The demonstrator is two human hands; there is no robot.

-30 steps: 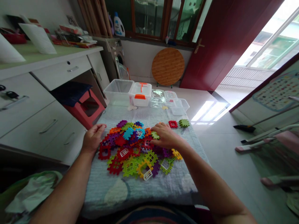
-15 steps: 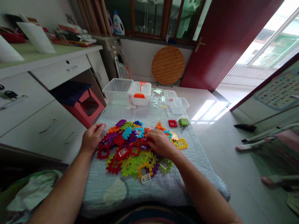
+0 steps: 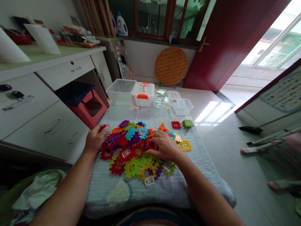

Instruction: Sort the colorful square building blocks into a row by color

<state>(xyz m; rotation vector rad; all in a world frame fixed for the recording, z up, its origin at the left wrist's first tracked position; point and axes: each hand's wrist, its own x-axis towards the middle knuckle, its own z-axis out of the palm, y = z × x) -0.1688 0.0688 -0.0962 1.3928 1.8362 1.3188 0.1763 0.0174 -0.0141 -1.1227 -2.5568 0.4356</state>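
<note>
A heap of colourful plastic interlocking blocks lies on the cloth-covered table. My right hand is over its right part, with thumb and fingers about a red square block; part of that block is hidden. At the heap's left edge rests my left hand, fingers curled together and no block visible in them. Closest to it is a red frame block. A yellow block and a white window piece lie at the near edge. Apart at the far right are a red block and green blocks.
Along the table's far end stand an uncovered clear bin, a lidded box with orange latches and several small clear containers. A red stool stands left of the table, beside white drawers.
My right hand has drawn slightly back and its thumb has parted from the fingers, showing a red block between them. My left hand stays put; the whole view has shifted a little.
</note>
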